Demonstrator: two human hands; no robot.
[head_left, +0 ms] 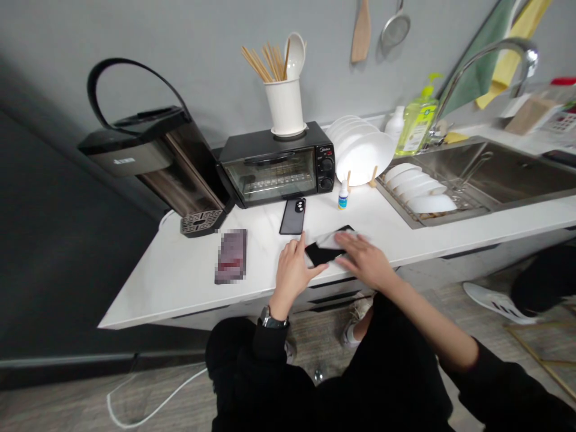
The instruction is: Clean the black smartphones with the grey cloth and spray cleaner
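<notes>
A flat black slab that looks like a phone lying face up [317, 254] rests near the counter's front edge. My left hand [292, 270] is at its left end, thumb and forefinger spread apart by the edge. My right hand [364, 258] lies over the slab with fingers stretched out, slightly blurred, pressing a thin white cloth or tissue [327, 240] onto its surface. Just behind is a grey phone or phone case [292, 219] with camera rings at the top. A small white spray bottle with a blue label [342, 197] stands upright beyond the slab.
A pixelated purplish item [231, 257] lies left on the white counter [180, 288]. Behind stand a black drink machine [166, 162], a toaster oven [279, 168] carrying a utensil pot [286, 105], and racked plates [364, 153]. Right is a sink [508, 174] with bowls [420, 189]. Another person's shoe [495, 303] shows.
</notes>
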